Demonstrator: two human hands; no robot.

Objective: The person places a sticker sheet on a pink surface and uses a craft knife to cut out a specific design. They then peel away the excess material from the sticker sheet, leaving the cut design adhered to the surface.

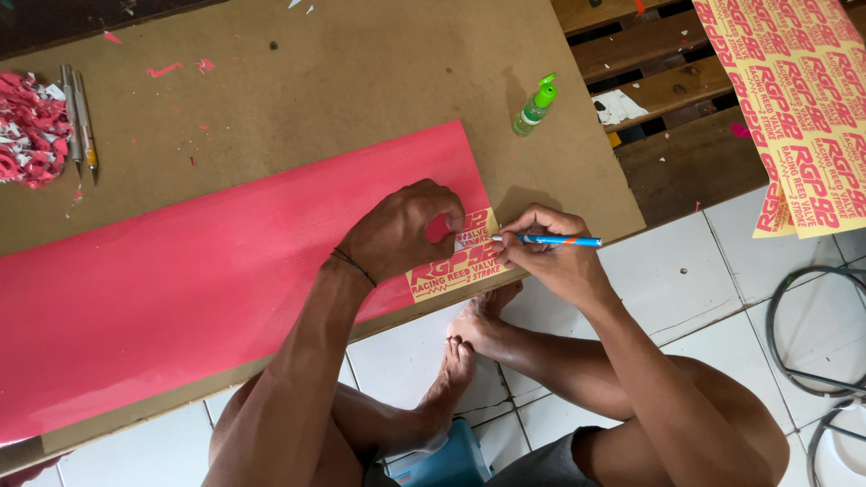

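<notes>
Weeding work, right at the near corner of the red vinyl sheet (180, 280): your left hand (397, 230) is pressed down on the yellow decal (456, 266), fingers curled and thumb closing a small loop over its upper part, pinning it flat without gripping anything. Your right hand (550, 257) is clamped around a blue and orange craft knife (550, 240), held like a pen, its tip touching the decal's right edge just beside your left fingertips. The decal sits on the sheet's right end, over the edge of the brown board worktop (361, 81).

By the look of it, you're picking out small cut pieces around the red lettering. What comes next calls for a light, shallow touch with the tip, lifting only the scrap, while the left hand holds the decal flat.

Off to the far left lie a heap of red vinyl scraps (32, 131) and two spare knives (79, 117). A small green-capped bottle (534, 106) stands near the worktop's far edge, and printed decal sheets (803, 99) lie well apart on your right.
</notes>
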